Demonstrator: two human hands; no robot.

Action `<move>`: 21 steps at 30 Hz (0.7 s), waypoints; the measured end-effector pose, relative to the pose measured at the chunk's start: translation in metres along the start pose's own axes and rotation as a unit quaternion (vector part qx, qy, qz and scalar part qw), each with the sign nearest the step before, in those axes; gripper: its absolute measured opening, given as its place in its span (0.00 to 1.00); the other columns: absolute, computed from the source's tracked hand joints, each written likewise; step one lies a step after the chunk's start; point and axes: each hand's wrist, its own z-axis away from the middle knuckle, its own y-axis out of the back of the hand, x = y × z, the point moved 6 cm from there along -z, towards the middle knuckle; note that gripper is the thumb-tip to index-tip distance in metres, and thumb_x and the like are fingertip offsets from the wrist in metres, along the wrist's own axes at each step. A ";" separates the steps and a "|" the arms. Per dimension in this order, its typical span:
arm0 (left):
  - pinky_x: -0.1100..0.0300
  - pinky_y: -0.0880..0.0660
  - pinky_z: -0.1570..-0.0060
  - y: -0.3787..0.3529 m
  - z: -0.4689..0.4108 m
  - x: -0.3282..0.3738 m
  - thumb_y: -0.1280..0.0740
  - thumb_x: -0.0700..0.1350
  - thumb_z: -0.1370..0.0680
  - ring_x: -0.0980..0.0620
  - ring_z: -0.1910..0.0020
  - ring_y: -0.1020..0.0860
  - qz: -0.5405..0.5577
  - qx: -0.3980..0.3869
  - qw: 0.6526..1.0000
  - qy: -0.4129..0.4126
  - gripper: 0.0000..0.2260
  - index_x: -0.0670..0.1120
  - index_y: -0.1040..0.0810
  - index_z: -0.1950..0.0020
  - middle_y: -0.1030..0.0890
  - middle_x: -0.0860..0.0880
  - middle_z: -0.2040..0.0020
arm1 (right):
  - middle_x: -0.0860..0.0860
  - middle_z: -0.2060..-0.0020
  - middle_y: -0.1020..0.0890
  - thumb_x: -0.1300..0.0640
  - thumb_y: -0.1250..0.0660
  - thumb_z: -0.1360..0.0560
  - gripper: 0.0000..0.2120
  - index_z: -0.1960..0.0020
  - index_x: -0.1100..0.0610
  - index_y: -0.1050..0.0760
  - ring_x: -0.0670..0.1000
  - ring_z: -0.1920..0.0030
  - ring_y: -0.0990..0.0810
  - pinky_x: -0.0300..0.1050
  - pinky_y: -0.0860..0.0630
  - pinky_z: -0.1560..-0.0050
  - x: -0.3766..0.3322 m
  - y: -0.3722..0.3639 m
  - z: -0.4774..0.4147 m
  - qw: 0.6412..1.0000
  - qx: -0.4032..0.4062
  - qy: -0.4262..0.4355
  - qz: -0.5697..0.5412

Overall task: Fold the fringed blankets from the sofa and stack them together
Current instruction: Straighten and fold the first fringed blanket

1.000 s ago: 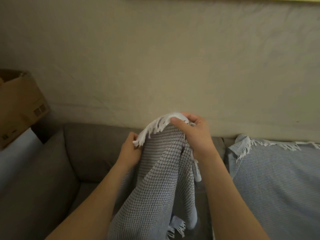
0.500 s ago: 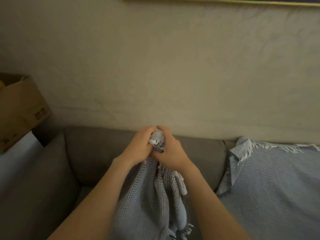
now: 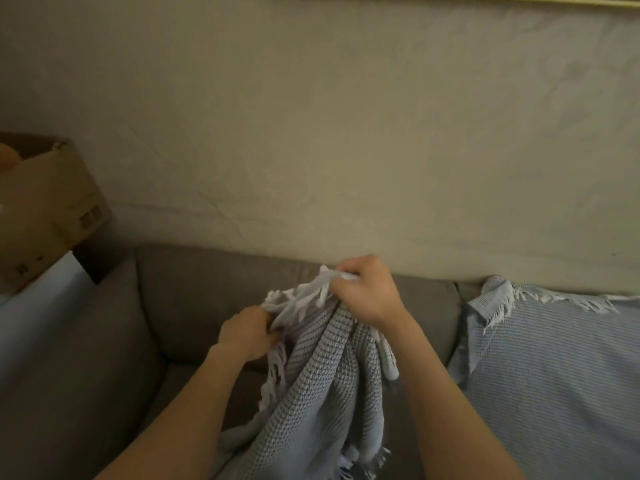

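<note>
A grey waffle blanket [image 3: 322, 375] is held up in front of the sofa [image 3: 194, 296], above the middle of its seat, bunched at the top and hanging in long folds that run out of the bottom of the view. The right hand [image 3: 367, 292] grips the bunched top edge, fingers curled round the cloth, level with the top of the sofa's backrest; the white fringe [image 3: 308, 299] spills out from under its fingers toward the left. The left hand [image 3: 247, 332] is lower and just beside it, in front of the backrest, its fingers closed on the fringed edge where that edge turns downward. More fringe trails down the blanket's left side and shows again at its lowest visible corner, over the seat. A striped blanket [image 3: 554, 375] lies spread over the right end of the sofa, covering seat and backrest there, its own fringe lying along the backrest's top and one corner folded over. The two blankets are near each other; whether they touch cannot be told. A cardboard box [image 3: 45, 209] sits beyond the sofa's left arm, and a pale wall [image 3: 346, 133] rises behind the backrest.
</note>
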 end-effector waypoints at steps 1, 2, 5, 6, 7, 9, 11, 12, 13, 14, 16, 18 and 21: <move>0.53 0.21 0.51 -0.002 0.001 -0.003 0.34 0.61 0.20 0.47 0.49 0.18 0.009 -0.002 1.000 0.014 0.13 0.55 0.17 0.42 0.16 0.50 0.47 | 0.47 0.76 0.28 0.65 0.32 0.27 0.12 0.69 0.57 0.20 0.46 0.73 0.36 0.42 0.39 0.72 -0.005 0.005 0.000 0.998 0.021 0.001 -0.056; 0.54 0.23 0.52 -0.003 0.002 -0.005 0.33 0.60 0.20 0.47 0.49 0.17 0.017 -0.001 0.999 0.029 0.13 0.55 0.17 0.42 0.16 0.50 0.47 | 0.48 0.74 0.27 0.67 0.32 0.27 0.12 0.68 0.59 0.20 0.47 0.72 0.34 0.42 0.38 0.71 -0.008 0.010 0.000 0.993 0.047 0.004 -0.108; 0.53 0.21 0.52 0.008 0.000 -0.006 0.32 0.56 0.21 0.48 0.51 0.17 0.043 0.039 0.997 0.046 0.10 0.53 0.17 0.46 0.16 0.51 0.52 | 0.51 0.72 0.26 0.69 0.32 0.26 0.10 0.66 0.65 0.21 0.48 0.69 0.32 0.44 0.35 0.68 -0.009 0.026 0.000 0.967 0.153 0.011 -0.204; 0.51 0.21 0.48 0.014 -0.003 -0.004 0.32 0.55 0.22 0.48 0.50 0.18 0.045 0.060 0.997 0.035 0.09 0.53 0.17 0.47 0.17 0.52 0.53 | 0.50 0.72 0.26 0.69 0.33 0.25 0.10 0.66 0.64 0.21 0.47 0.69 0.32 0.43 0.36 0.69 -0.005 0.031 0.001 0.961 0.189 0.006 -0.205; 0.49 0.23 0.44 0.021 -0.005 -0.003 0.33 0.54 0.22 0.47 0.47 0.20 0.036 0.085 0.996 0.023 0.08 0.53 0.18 0.48 0.19 0.52 0.52 | 0.47 0.73 0.26 0.68 0.34 0.25 0.12 0.66 0.60 0.20 0.45 0.71 0.33 0.40 0.36 0.70 0.000 0.035 0.000 0.958 0.217 -0.001 -0.189; 0.45 0.30 0.38 0.036 -0.011 -0.002 0.34 0.51 0.21 0.44 0.40 0.28 0.007 0.140 0.990 0.017 0.06 0.54 0.19 0.47 0.25 0.49 0.44 | 0.41 0.76 0.26 0.66 0.34 0.25 0.15 0.65 0.51 0.19 0.42 0.75 0.33 0.37 0.36 0.73 0.008 0.039 -0.003 0.964 0.241 -0.007 -0.111; 0.41 0.33 0.35 0.051 -0.015 -0.006 0.32 0.46 0.22 0.39 0.35 0.32 0.019 0.199 0.979 0.035 0.08 0.52 0.18 0.44 0.30 0.45 0.33 | 0.39 0.72 0.21 0.64 0.34 0.23 0.13 0.55 0.50 0.14 0.41 0.74 0.25 0.37 0.31 0.73 0.016 0.038 -0.008 0.970 0.242 -0.022 -0.015; 0.40 0.31 0.35 0.059 -0.016 -0.008 0.32 0.43 0.22 0.37 0.34 0.32 0.045 0.233 0.970 0.046 0.09 0.50 0.18 0.44 0.31 0.43 0.30 | 0.41 0.69 0.19 0.64 0.34 0.23 0.13 0.50 0.51 0.13 0.43 0.72 0.22 0.38 0.29 0.73 0.022 0.039 -0.011 0.967 0.249 -0.037 0.027; 0.40 0.28 0.38 0.068 -0.016 -0.010 0.33 0.40 0.23 0.35 0.36 0.29 0.082 0.268 0.958 0.051 0.10 0.47 0.18 0.43 0.27 0.41 0.32 | 0.44 0.66 0.16 0.65 0.35 0.23 0.15 0.48 0.52 0.13 0.45 0.71 0.21 0.38 0.30 0.74 0.029 0.039 -0.013 0.963 0.259 -0.053 0.055; 0.41 0.25 0.42 0.078 -0.016 -0.010 0.36 0.39 0.22 0.34 0.40 0.25 0.118 0.299 0.946 0.040 0.11 0.45 0.19 0.41 0.23 0.40 0.37 | 0.47 0.63 0.15 0.66 0.36 0.23 0.16 0.47 0.52 0.13 0.45 0.70 0.21 0.37 0.31 0.74 0.036 0.039 -0.015 0.958 0.271 -0.069 0.069; 0.44 0.22 0.52 0.098 -0.016 -0.001 0.39 0.38 0.19 0.37 0.49 0.20 0.164 0.335 0.928 0.010 0.11 0.44 0.23 0.39 0.18 0.41 0.48 | 0.52 0.58 0.14 0.66 0.39 0.23 0.17 0.45 0.52 0.15 0.47 0.68 0.22 0.38 0.32 0.73 0.045 0.040 -0.020 0.948 0.295 -0.091 0.073; 0.50 0.27 0.57 0.120 -0.018 0.016 0.39 0.36 0.17 0.40 0.51 0.20 0.165 0.354 0.921 0.001 0.10 0.44 0.24 0.37 0.19 0.44 0.50 | 0.55 0.54 0.16 0.66 0.41 0.22 0.17 0.44 0.51 0.17 0.50 0.65 0.23 0.43 0.30 0.67 0.040 0.039 -0.028 0.946 0.305 -0.077 0.085; 0.50 0.28 0.54 0.150 -0.028 0.041 0.39 0.35 0.16 0.40 0.46 0.20 0.128 0.371 0.920 -0.008 0.14 0.43 0.24 0.32 0.17 0.43 0.44 | 0.54 0.51 0.23 0.64 0.39 0.20 0.14 0.47 0.52 0.16 0.51 0.63 0.27 0.46 0.29 0.62 0.009 0.036 -0.046 0.950 0.286 0.005 0.121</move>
